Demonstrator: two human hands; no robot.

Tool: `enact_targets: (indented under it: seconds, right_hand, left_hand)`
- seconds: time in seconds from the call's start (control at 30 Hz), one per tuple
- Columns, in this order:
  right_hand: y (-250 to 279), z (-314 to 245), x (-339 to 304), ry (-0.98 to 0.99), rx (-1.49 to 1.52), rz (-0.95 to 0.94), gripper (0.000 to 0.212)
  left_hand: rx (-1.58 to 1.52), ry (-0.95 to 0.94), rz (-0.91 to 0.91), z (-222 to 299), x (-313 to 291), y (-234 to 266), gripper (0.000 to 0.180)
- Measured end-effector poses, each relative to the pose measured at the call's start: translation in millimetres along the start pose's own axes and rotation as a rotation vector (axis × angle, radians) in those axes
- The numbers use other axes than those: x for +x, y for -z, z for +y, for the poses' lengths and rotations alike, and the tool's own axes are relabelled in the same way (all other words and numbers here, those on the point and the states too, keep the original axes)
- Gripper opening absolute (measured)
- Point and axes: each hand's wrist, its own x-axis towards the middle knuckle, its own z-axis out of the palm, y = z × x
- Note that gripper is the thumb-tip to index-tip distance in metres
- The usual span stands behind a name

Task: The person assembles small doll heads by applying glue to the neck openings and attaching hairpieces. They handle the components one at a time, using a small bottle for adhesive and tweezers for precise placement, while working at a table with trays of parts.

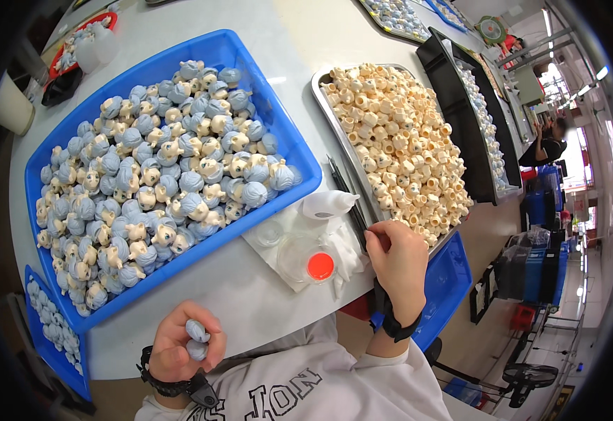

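My left hand (183, 340), at the table's front edge, is closed round small blue-grey doll hair pieces (197, 331). My right hand (399, 263) is at the near end of the metal tray, thumb and fingers bent together. Its fingertips meet the lower end of slim dark pen-like tools (347, 189) lying beside the tray; what is between them is hidden. The metal tray (348, 137) is heaped with cream doll face pieces (398, 140). A large blue bin (278, 105) on the left holds many doll heads with blue-grey hair (159, 175).
Between bin and tray, a white squeeze bottle (327, 204), a glass jar with a red-orange disc (320, 266) and a small clear dish (269, 233) stand on white tissue (348, 263). A black crate (461, 119) is beyond the tray; a blue bin (447, 288) is below right.
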Motion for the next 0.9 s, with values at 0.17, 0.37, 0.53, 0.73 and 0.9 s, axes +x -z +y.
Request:
enact_targets:
  seconds: [0.17, 0.37, 0.53, 0.73, 0.9]
  right_hand:
    - [4, -7, 0, -0.070, 0.010, -0.033, 0.006]
    - [4, 1, -5, -0.050, 0.037, 0.006, 0.005]
    - [4, -1, -5, -0.010, 0.058, 0.012, 0.006]
    - [4, 2, -6, -0.014, 0.054, 0.013, 0.006]
    - [3, 3, -7, 0.027, 0.015, 0.037, 0.007]
  left_hand:
    - [0.036, 0.018, 0.029, -1, -3, 4, 0.051]
    - [0.059, 0.027, -0.012, 2, -2, 1, 0.053]
    - [0.073, 0.012, 0.014, 1, -3, 0, 0.053]
    - [0.070, 0.004, 0.018, -1, -1, 0, 0.053]
    - [0.084, -0.005, 0.035, -1, 0, -1, 0.052]
